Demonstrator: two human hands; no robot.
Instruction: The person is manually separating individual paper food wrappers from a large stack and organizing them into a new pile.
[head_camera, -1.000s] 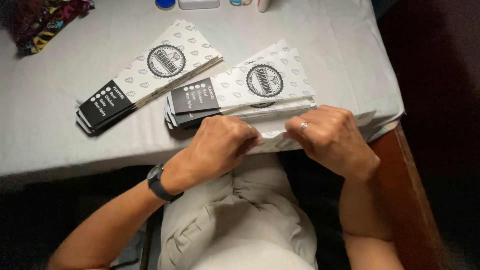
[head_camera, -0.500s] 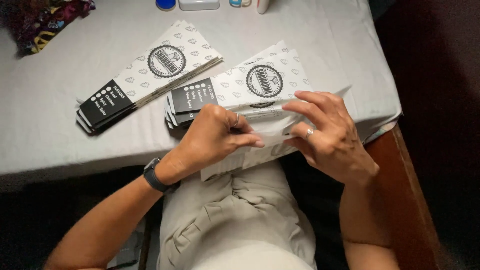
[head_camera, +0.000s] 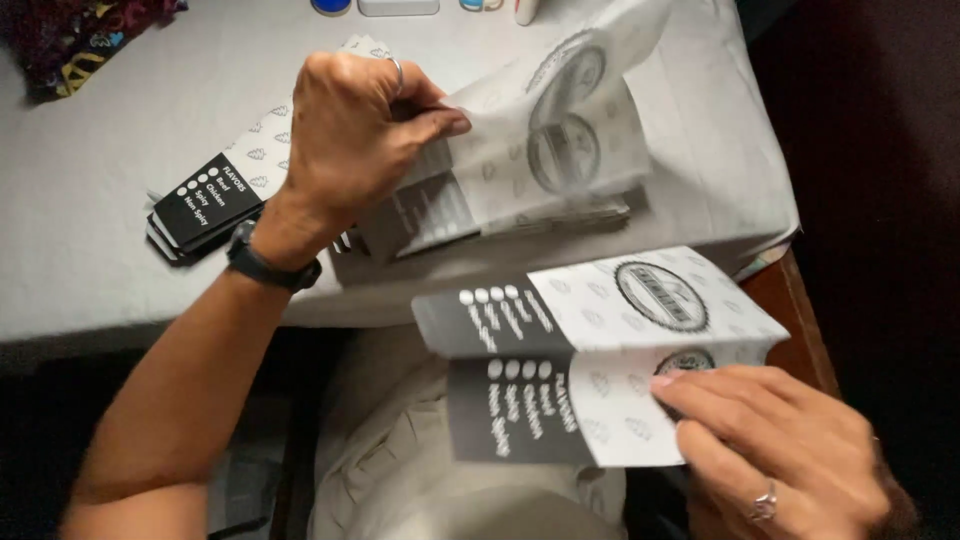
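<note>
The hands have now separated. The left hand (head_camera: 365, 135) has moved up to the stack (head_camera: 520, 205) on the bench (head_camera: 120, 130) and pinches a thin bag (head_camera: 575, 130). The right hand (head_camera: 790, 460) holds a folded bag (head_camera: 600, 365) over the lap.

Grey cloth-covered table (head_camera: 120, 250) with a bare reddish wooden corner (head_camera: 790, 310), surrounded by dark, dimly lit floor (head_camera: 880, 200).
</note>
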